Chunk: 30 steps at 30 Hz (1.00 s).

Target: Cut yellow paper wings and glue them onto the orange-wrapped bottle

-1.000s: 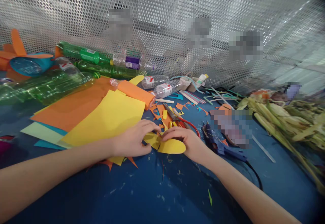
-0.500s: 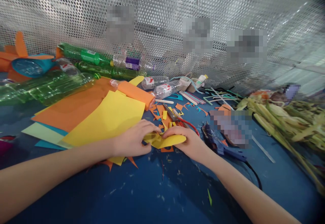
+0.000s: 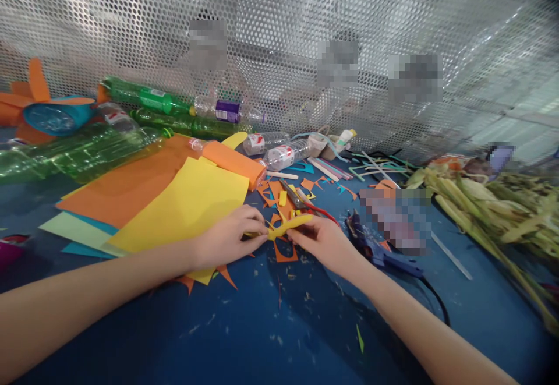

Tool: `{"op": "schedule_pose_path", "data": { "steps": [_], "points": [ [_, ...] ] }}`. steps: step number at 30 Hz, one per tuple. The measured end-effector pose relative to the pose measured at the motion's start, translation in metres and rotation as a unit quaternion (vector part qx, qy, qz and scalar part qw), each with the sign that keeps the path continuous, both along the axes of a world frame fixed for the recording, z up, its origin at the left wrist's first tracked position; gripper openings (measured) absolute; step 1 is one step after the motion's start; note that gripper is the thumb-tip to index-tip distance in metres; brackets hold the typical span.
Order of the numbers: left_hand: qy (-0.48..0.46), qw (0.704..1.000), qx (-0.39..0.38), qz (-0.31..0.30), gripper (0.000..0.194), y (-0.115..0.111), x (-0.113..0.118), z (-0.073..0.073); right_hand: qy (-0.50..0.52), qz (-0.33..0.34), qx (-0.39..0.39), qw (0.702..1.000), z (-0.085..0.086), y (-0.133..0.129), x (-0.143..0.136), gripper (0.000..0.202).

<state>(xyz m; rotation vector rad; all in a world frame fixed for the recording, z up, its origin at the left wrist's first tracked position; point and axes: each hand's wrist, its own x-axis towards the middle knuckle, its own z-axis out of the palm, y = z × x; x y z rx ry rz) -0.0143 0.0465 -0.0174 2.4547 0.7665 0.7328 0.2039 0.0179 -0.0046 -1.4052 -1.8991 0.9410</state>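
A small cut piece of yellow paper (image 3: 286, 227) is pinched between my two hands above the blue table. My left hand (image 3: 236, 235) grips its left end between thumb and fingers, over the edge of a large yellow sheet (image 3: 198, 195). At the other side, my right hand (image 3: 321, 239) holds the piece from below, fingers closed on it. The paper is seen nearly edge-on and looks bent in the middle. Just beyond the hands lie scissors (image 3: 297, 195) with red handles among orange paper scraps (image 3: 286, 254).
Right of my hand lies a blue glue gun (image 3: 379, 254) with a black cord, beside a blurred-out flat object. Corn husks (image 3: 476, 204) pile up at far right. An orange-wrapped bottle (image 3: 233, 161), green bottles (image 3: 117, 146) and straws (image 3: 327, 168) lie toward the perforated metal screen (image 3: 279, 41).
The yellow piece has tipped from showing its broad face to nearly edge-on. My right fingers have shifted beneath it, and my left fingers have closed more tightly on its end.
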Motion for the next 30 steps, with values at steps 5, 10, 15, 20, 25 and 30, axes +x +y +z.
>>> {"op": "schedule_pose_path", "data": {
  "steps": [5, 10, 15, 20, 25, 30],
  "points": [
    [-0.007, 1.000, -0.007, 0.017, 0.013, 0.001, 0.001, -0.001, 0.028, 0.020, 0.002, 0.999, 0.003, -0.002, 0.002, 0.012],
    [-0.030, 0.998, -0.042, 0.035, 0.012, 0.000, 0.002, 0.003, -0.044, 0.074, 0.033, 0.996, 0.012, -0.009, -0.001, 0.009],
    [-0.072, 0.989, -0.124, 0.023, 0.020, -0.004, 0.002, 0.010, -0.074, 0.060, 0.139, 0.986, 0.013, -0.015, -0.010, 0.005],
    [-0.098, 0.977, -0.188, 0.000, 0.013, -0.011, 0.004, 0.012, -0.050, 0.049, 0.143, 0.987, 0.010, -0.019, -0.015, 0.006],
    [-0.089, 0.974, -0.206, 0.003, 0.020, -0.009, 0.002, 0.014, 0.009, 0.007, 0.046, 0.999, 0.008, -0.013, -0.011, 0.007],
    [0.007, 0.990, 0.022, 0.138, 0.015, 0.010, -0.007, 0.025, 0.059, -0.063, 0.069, 0.994, 0.011, 0.008, 0.013, 0.024]
  ]
}}
